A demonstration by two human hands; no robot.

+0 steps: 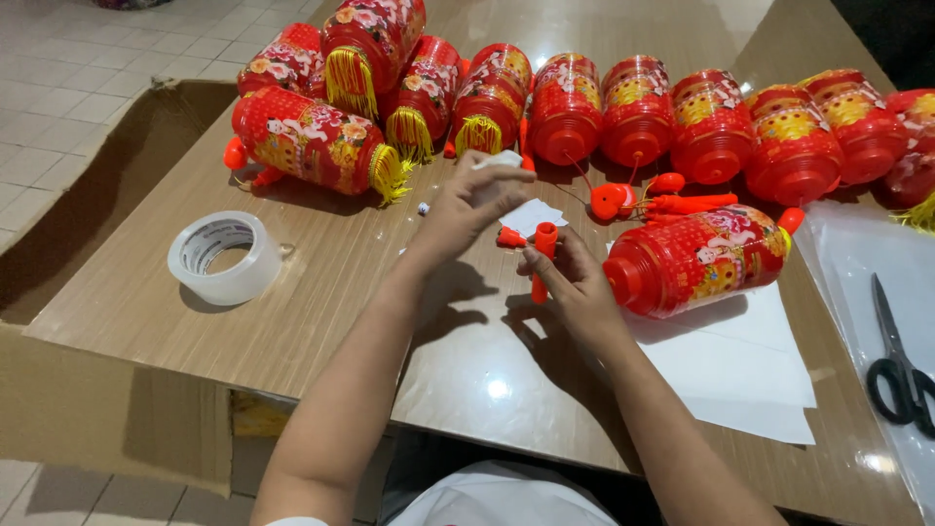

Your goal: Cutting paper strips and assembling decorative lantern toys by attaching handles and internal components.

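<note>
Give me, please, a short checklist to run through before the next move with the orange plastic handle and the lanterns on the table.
1. Orange plastic handle secure in the right hand: ok, fingers wrap its stem, cap end up.
2. Left hand holding the small white piece: ok, pinched at the fingertips; what it is, cannot tell.
3. Nearest lantern within reach: ok, lying on its side beside the right hand, on white paper sheets.
4. Spare orange parts at hand: ok, a few lie just behind the hands.
5. Tape roll reachable: ok, flat on the table left of the left arm.
6. Scissors safe: ok, closed, at the far right.
</note>
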